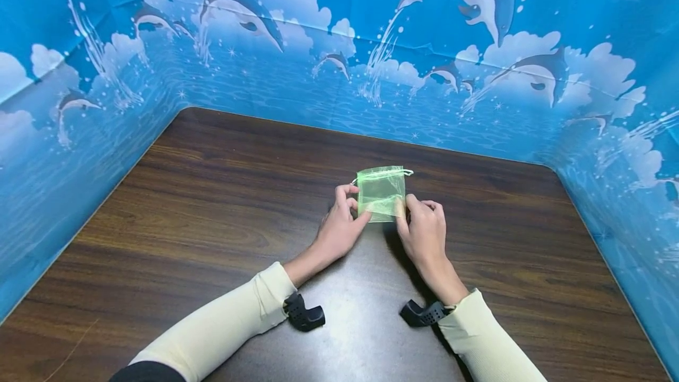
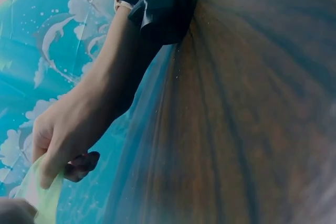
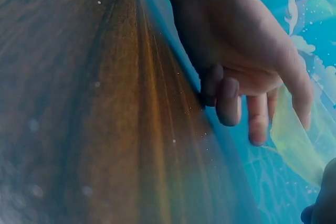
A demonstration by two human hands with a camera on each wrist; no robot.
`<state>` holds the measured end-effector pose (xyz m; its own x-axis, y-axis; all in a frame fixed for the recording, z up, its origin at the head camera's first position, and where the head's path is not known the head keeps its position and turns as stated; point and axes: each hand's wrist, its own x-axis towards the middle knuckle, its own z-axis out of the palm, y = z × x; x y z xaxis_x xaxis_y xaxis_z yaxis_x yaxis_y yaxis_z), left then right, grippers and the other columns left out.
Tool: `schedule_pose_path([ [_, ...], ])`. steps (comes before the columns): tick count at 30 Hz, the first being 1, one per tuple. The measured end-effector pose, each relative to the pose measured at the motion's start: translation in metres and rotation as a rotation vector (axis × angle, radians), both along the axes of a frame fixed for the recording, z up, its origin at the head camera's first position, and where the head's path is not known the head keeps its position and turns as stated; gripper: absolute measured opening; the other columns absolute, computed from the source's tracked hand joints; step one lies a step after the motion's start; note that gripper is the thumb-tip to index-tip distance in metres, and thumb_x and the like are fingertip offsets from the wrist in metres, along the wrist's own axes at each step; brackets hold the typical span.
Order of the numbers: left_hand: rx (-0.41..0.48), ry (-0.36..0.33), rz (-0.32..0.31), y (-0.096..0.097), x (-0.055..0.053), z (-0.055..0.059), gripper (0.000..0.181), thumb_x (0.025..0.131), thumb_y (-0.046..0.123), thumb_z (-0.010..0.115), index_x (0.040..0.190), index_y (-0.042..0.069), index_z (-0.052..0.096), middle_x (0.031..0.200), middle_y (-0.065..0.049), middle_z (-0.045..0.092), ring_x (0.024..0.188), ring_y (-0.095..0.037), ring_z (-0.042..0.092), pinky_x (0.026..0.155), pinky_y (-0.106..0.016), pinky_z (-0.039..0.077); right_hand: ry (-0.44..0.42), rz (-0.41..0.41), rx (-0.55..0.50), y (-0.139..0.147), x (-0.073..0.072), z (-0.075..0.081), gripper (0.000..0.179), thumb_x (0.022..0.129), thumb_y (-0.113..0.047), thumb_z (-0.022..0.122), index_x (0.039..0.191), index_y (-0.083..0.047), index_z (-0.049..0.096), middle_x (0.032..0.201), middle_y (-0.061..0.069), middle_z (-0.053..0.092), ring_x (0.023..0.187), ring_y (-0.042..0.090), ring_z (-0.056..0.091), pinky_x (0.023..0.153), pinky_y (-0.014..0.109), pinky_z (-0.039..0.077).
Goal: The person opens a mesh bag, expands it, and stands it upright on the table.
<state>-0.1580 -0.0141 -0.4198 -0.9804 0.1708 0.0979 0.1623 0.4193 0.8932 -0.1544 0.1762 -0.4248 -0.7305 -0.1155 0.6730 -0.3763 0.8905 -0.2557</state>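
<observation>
A small, sheer green drawstring pouch (image 1: 381, 190) is held flat between the two hands above the table, its white cord at the far end. My left hand (image 1: 341, 224) pinches the pouch's left edge, thumb near the lower corner. At the opposite edge, my right hand (image 1: 424, 230) pinches it, with the thumb seen through the thin fabric. In the left wrist view the right hand (image 2: 73, 124) holds the pouch (image 2: 51, 200). The right wrist view shows the left hand (image 3: 241, 40) gripping the pouch (image 3: 294, 142), its other fingers loosely curled.
The dark wood table (image 1: 212, 205) spreads around both hands. A blue dolphin-print cloth (image 1: 318, 99) stands along its back and sides. Black wrist mounts (image 1: 305, 313) sit at the sleeve cuffs.
</observation>
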Motion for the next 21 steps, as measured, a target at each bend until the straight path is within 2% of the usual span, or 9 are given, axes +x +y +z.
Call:
schedule_pose_path([
  [4, 0.089, -0.152, -0.023, 0.0004, 0.0010, 0.0048, 0.045, 0.104, 0.031, 0.060, 0.137, 0.007, 0.040, 0.085, -0.005, 0.073, 0.065, -0.008, 0.051, 0.065, -0.026, 0.040, 0.005, 0.000, -0.027, -0.0003, 0.0013, -0.0008, 0.035, 0.105, -0.019, 0.057, 0.074, -0.008, 0.045, 0.050, 0.003, 0.038, 0.047, 0.028, 0.053, 0.089, 0.053, 0.052],
  [6, 0.105, -0.173, -0.041, -0.0001, -0.0005, 0.0057, 0.033, 0.106, 0.030, 0.057, 0.126, 0.004, 0.051, 0.080, -0.004, 0.074, 0.060, -0.007, 0.050, 0.061, -0.023, 0.038, 0.010, 0.003, -0.033, -0.0006, 0.0014, -0.0008, 0.034, 0.105, -0.019, 0.057, 0.075, -0.007, 0.045, 0.051, 0.004, 0.039, 0.049, 0.030, 0.056, 0.090, 0.053, 0.052],
  [8, 0.111, -0.161, -0.050, 0.0002, -0.0013, 0.0054, 0.023, 0.106, 0.024, 0.055, 0.112, 0.003, 0.061, 0.076, -0.005, 0.073, 0.055, -0.008, 0.048, 0.056, -0.023, 0.035, 0.009, 0.004, -0.032, -0.0007, 0.0015, -0.0003, 0.034, 0.106, -0.019, 0.056, 0.076, -0.007, 0.046, 0.052, 0.005, 0.040, 0.050, 0.030, 0.057, 0.090, 0.053, 0.052],
  [11, 0.061, -0.100, -0.047, 0.0010, -0.0018, 0.0038, 0.022, 0.104, 0.017, 0.052, 0.094, 0.004, 0.067, 0.073, -0.004, 0.072, 0.057, -0.009, 0.050, 0.056, -0.024, 0.036, -0.002, 0.005, -0.030, -0.0015, 0.0020, 0.0003, 0.033, 0.107, -0.019, 0.054, 0.077, -0.007, 0.046, 0.053, 0.004, 0.041, 0.049, 0.028, 0.055, 0.091, 0.052, 0.052],
  [17, -0.020, -0.047, -0.024, 0.0010, -0.0032, 0.0025, 0.019, 0.103, 0.018, 0.051, 0.092, 0.011, 0.065, 0.075, 0.000, 0.072, 0.064, -0.009, 0.057, 0.058, -0.028, 0.041, -0.004, 0.010, -0.030, -0.0031, 0.0010, 0.0016, 0.033, 0.108, -0.019, 0.053, 0.077, -0.008, 0.046, 0.053, 0.003, 0.041, 0.049, 0.027, 0.053, 0.092, 0.053, 0.052],
  [21, 0.020, -0.013, -0.087, -0.0012, -0.0045, -0.0022, 0.007, 0.100, 0.018, 0.058, 0.096, 0.013, 0.061, 0.083, -0.002, 0.072, 0.058, -0.007, 0.050, 0.057, -0.025, 0.038, -0.012, -0.008, -0.046, 0.0005, 0.0009, 0.0013, 0.033, 0.108, -0.020, 0.055, 0.079, -0.006, 0.048, 0.053, 0.004, 0.040, 0.052, 0.030, 0.054, 0.092, 0.054, 0.052],
])
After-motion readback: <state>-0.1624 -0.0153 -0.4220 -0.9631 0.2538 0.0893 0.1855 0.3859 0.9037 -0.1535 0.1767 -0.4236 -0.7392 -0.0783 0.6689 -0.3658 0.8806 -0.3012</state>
